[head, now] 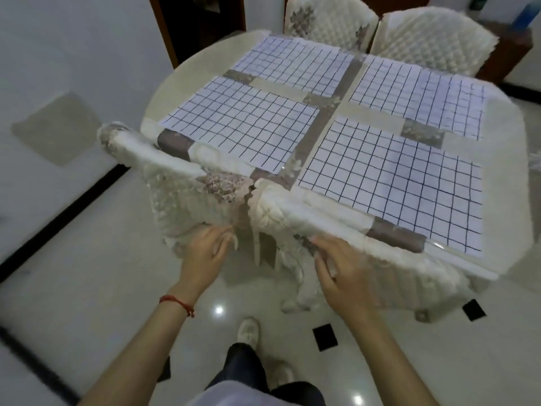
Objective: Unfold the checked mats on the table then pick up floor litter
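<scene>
Single head view, steeply down and forward, close over table [187, 68] edge

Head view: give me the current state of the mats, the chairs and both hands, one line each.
Checked mats: four, all unfolded flat on the table.
Near chairs: two, pushed against the table edge.
Far chairs: two, tucked in at the far side.
Left hand: fingers on the left near chair's cover.
Right hand: fingers on the right near chair's cover.
Floor: dark patches, too blurred to identify.
</scene>
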Motion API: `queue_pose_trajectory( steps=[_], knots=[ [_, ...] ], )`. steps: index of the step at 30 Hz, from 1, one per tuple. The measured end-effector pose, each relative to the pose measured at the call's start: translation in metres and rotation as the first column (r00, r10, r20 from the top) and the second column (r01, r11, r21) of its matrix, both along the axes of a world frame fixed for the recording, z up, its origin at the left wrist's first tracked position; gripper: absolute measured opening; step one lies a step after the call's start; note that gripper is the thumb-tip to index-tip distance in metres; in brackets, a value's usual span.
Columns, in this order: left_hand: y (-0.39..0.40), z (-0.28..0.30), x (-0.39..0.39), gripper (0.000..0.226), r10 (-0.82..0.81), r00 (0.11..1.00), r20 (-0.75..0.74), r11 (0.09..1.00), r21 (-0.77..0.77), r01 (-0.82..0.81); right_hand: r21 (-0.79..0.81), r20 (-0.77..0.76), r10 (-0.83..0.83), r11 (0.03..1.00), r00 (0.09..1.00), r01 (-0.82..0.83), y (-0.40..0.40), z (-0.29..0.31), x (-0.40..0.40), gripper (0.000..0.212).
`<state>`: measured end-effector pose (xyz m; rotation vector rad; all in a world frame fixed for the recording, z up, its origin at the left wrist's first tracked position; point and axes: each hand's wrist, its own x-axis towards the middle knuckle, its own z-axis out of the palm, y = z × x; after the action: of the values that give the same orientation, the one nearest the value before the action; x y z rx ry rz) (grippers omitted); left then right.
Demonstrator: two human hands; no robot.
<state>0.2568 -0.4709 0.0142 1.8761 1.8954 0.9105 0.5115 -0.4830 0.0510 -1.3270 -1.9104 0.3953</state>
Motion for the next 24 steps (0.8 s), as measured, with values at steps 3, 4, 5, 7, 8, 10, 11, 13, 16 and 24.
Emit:
queue_pose_trajectory(
  steps=[3, 4, 5, 7, 8, 10, 11, 13, 16, 24],
  knots=[
    [-0.048, -0.041, -0.006, 0.027, 0.019, 0.999, 0.035, 0.966, -0.258, -0.009, -0.172, 0.040, 0.044, 0.984, 0.998, -0.037, -0.044, -0.042, 0.002, 0.023],
    [-0.062, -0.056, -0.007, 0.029, 0.015, 0.999, 0.046, 0.934, -0.357, 0.003, -0.270, 0.058, 0.048, 0.962, 0.997, -0.030, -0.059, -0.059, 0.004, 0.024],
    [-0.076, -0.070, -0.008, 0.031, 0.010, 0.998, 0.054, 0.893, -0.450, 0.015, -0.385, 0.070, 0.032, 0.923, 0.997, -0.003, -0.074, -0.077, 0.007, 0.026],
    [-0.100, -0.098, -0.010, 0.032, 0.003, 0.998, 0.066, 0.814, -0.579, 0.036, -0.586, 0.111, -0.030, 0.805, 0.993, 0.090, -0.101, -0.113, 0.016, 0.032],
    [-0.110, -0.109, -0.013, 0.032, 0.002, 0.998, 0.064, 0.779, -0.626, 0.039, -0.662, 0.124, -0.068, 0.737, 0.990, 0.133, -0.113, -0.129, 0.022, 0.034],
    [-0.126, -0.129, -0.023, 0.033, -0.008, 0.999, 0.037, 0.695, -0.719, 0.032, -0.779, 0.125, -0.174, 0.593, 0.977, 0.205, -0.136, -0.150, 0.031, 0.036],
    [-0.134, -0.138, -0.029, 0.034, -0.024, 1.000, 0.018, 0.645, -0.764, 0.029, -0.819, 0.129, -0.233, 0.522, 0.964, 0.236, -0.148, -0.157, 0.034, 0.037],
    [-0.145, -0.153, -0.042, 0.035, -0.062, 0.998, -0.014, 0.566, -0.824, 0.023, -0.869, 0.146, -0.348, 0.402, 0.926, 0.288, -0.173, -0.169, 0.037, 0.036],
    [-0.152, -0.168, -0.054, 0.034, -0.118, 0.992, -0.032, 0.502, -0.864, 0.032, -0.900, 0.191, -0.482, 0.263, 0.855, 0.349, -0.209, -0.185, 0.042, 0.034],
    [-0.150, -0.175, -0.014, 0.027, -0.274, 0.962, 0.013, 0.434, -0.891, 0.135, -0.907, 0.249, -0.723, 0.059, 0.645, 0.417, -0.306, -0.195, 0.070, 0.030]
  ],
)
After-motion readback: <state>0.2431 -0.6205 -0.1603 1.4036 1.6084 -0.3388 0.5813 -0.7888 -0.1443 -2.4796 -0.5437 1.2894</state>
